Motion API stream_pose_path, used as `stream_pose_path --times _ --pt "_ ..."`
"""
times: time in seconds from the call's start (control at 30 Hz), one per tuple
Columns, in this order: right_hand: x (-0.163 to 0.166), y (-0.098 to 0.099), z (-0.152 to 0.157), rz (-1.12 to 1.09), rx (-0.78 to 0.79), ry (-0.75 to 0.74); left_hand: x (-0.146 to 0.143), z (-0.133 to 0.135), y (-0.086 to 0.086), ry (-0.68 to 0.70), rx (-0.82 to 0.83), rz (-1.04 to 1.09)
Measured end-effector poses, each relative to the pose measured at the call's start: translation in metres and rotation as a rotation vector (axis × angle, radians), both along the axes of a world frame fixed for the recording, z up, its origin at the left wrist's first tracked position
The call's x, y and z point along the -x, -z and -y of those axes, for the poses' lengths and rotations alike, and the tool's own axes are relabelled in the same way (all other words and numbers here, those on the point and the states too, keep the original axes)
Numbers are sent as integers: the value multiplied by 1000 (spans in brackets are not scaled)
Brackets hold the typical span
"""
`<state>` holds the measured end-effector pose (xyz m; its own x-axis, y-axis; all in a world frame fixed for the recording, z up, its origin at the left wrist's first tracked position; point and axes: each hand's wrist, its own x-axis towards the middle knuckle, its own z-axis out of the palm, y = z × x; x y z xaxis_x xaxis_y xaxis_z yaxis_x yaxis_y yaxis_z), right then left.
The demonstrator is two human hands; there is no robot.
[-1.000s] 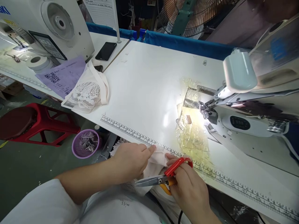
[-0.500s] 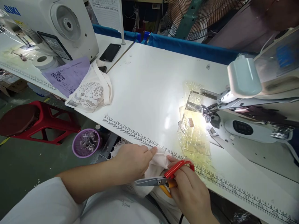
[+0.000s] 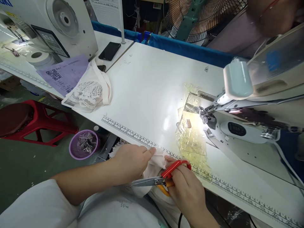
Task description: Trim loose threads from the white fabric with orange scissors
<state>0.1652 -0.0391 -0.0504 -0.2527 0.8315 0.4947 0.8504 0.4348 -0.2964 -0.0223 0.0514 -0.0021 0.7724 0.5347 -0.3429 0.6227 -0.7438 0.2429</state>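
At the table's front edge, my left hand (image 3: 133, 161) is closed on a pale pink-white piece of fabric (image 3: 155, 163). My right hand (image 3: 187, 186) has its fingers around a pair of scissors (image 3: 152, 181) with red and orange handles; its fingertips also pinch the fabric's right side. The grey blades point left, below the fabric, and look nearly closed. Part of the fabric hangs toward my lap, and the undersides of both hands are hidden.
A lit sewing machine (image 3: 247, 117) stands at right beside yellowish taped film (image 3: 192, 139). At left are a white lace garment (image 3: 89, 95), a purple paper (image 3: 64, 74), a phone (image 3: 110, 51) and another machine (image 3: 68, 31). A purple basket (image 3: 72, 152) and red stool (image 3: 45, 126) stand below.
The whole view has shifted slightly, so most things appear a little further left. Both hands keep their hold on the fabric, and the scissors stay in my right hand.
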Motion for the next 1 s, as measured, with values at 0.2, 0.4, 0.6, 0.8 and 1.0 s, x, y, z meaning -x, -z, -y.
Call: stream_pose_path --times 0.2,0.4,0.6,0.8,1.0 --pt "5 -6 -3 7 -49 24 -1 2 2 -55 -57 38" --pt "18 1 -7 -57 -136 126 2 -2 15 -119 -160 -1" --pt "23 6 -11 -19 -203 190 0 -15 4 -41 -194 -25" --pt "28 20 -5 25 -153 246 -7 -26 -3 109 -299 -55" --pt "22 43 -15 84 -89 300 -7 -42 12 98 -266 54"
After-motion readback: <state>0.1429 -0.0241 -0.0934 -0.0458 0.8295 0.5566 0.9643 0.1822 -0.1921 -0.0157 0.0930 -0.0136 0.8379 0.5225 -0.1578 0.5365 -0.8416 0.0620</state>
